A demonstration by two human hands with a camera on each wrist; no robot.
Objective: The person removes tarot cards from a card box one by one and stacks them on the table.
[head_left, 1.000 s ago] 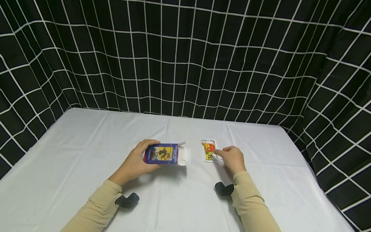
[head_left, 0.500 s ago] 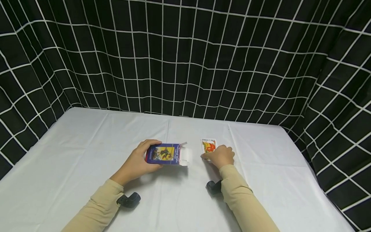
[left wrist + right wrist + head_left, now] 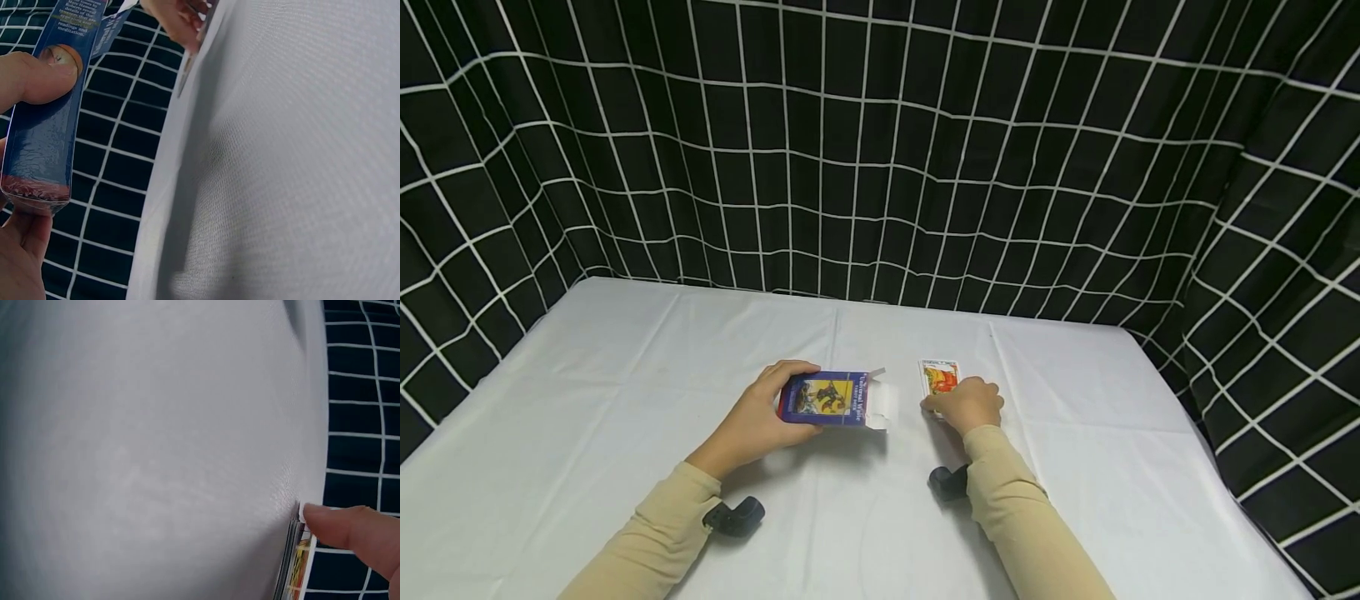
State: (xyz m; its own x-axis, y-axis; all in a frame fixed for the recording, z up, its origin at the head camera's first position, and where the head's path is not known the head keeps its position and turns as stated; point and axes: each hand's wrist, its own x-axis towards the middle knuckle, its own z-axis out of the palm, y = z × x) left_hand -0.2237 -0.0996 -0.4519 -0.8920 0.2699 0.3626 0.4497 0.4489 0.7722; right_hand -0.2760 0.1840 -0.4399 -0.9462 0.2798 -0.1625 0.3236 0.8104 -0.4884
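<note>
In the head view my left hand (image 3: 760, 421) grips a blue tarot card box (image 3: 827, 398) held above the table. Its open end, with white flaps, faces right. The left wrist view shows my thumb pressed on the narrow side of the box (image 3: 47, 137) and fingers round its far side. To the right, a small stack of tarot cards (image 3: 940, 377) lies face up, a red and yellow picture on top. My right hand (image 3: 964, 406) holds the near part of the stack and covers it. In the right wrist view one digit touches a corner of the cards (image 3: 300, 565); the other fingers are hidden.
A white cloth (image 3: 715, 333) with creases covers the table. Behind it and along the sides hangs a black curtain (image 3: 850, 167) with a white grid. Dark wrist devices (image 3: 735, 517) stick out from both sleeves.
My right hand has moved left from the right side of the cards to across their near end, its thumb now by their left edge. The left hand and box have hardly moved.
</note>
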